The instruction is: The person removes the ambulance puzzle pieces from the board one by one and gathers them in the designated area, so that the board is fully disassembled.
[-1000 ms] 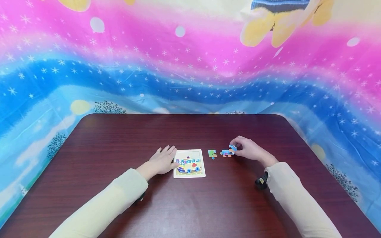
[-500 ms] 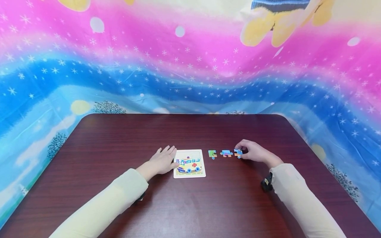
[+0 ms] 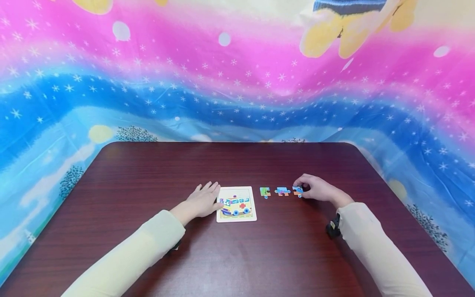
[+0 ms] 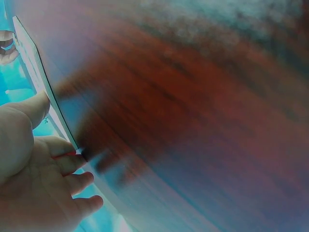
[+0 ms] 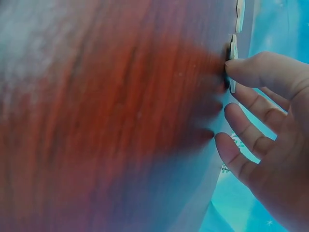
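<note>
A square board with a white rim and an ambulance picture (image 3: 237,206) lies flat on the table. My left hand (image 3: 202,201) rests at its left side, fingers spread, the thumb over its edge; the left wrist view shows the thumb touching the board edge (image 4: 36,58). To the right of the board, a green puzzle piece (image 3: 264,192) and a blue and pink puzzle piece (image 3: 282,192) lie in a row. At the row's right end my right hand (image 3: 320,189) pinches a blue and orange puzzle piece (image 3: 297,191) between thumb and fingertips, down at table level.
The dark red-brown wooden table (image 3: 237,255) has rounded far corners. A pink and blue patterned cloth (image 3: 237,82) hangs behind it and around its sides. A black device (image 3: 333,227) sits at the right wrist, below the sleeve.
My right hand has moved a puzzle piece rightward, from overlapping the middle piece to a spot beside it in the row. During the last half second it has hardly moved. The left hand stays put.
</note>
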### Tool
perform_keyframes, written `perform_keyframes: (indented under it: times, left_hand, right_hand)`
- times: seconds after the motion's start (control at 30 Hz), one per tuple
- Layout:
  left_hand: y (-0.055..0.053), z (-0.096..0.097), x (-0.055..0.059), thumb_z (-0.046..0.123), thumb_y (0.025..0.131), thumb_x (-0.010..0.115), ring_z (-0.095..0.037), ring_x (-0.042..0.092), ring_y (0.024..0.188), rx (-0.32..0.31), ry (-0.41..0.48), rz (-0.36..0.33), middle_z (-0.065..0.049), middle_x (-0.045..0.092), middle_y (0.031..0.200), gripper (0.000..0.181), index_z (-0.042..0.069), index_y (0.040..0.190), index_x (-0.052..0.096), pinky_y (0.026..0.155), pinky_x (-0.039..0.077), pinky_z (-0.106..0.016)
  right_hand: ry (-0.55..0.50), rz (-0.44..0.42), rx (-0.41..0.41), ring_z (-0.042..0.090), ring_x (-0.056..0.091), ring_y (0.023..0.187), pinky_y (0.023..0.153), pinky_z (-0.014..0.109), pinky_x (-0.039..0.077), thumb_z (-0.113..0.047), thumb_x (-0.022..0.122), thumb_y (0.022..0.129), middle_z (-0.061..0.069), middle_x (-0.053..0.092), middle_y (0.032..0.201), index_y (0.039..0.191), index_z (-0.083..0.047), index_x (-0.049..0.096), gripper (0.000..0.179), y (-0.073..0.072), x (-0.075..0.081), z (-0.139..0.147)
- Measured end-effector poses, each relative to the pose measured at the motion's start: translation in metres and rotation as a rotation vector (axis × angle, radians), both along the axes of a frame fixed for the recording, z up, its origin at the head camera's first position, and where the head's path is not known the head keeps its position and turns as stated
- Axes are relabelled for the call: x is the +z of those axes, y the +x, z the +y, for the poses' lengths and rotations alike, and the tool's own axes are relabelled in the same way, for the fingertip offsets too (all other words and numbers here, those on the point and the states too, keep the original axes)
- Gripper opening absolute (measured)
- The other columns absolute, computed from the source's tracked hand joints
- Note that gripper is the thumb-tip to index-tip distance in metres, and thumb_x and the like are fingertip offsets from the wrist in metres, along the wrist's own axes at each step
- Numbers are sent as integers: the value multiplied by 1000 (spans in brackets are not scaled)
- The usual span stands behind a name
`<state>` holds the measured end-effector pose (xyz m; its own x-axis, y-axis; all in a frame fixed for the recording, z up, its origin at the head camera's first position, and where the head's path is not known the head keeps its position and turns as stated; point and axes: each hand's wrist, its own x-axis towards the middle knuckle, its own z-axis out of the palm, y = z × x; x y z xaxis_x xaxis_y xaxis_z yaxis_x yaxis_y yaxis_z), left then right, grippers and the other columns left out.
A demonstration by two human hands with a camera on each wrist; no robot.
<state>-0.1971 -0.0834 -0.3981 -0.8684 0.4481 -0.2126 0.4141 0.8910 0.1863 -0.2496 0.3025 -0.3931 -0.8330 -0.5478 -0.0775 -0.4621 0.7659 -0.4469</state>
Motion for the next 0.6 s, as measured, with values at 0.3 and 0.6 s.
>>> perform_keyframes:
  times: [0.3, 0.6]
  left_hand:
    - [0, 0, -1, 39, 94, 50, -31, 18, 136, 4, 12, 9, -15, 25, 147, 67, -3, 142, 29, 107, 14, -48]
    - [2, 1, -1, 37, 93, 53, -32, 22, 134, -21, 19, 59, -17, 29, 145, 65, -4, 139, 34, 107, 18, -47]
  right_hand:
    - [7, -1, 0, 27, 52, 95, 83, 46, 45, 0, 65, 81, 8, 55, 105, 107, -6, 63, 26, -1, 1, 0]
    - [5, -4, -8, 27, 52, 94, 83, 46, 46, 2, 65, 82, 8, 55, 105, 107, -7, 64, 27, -1, -1, 0]
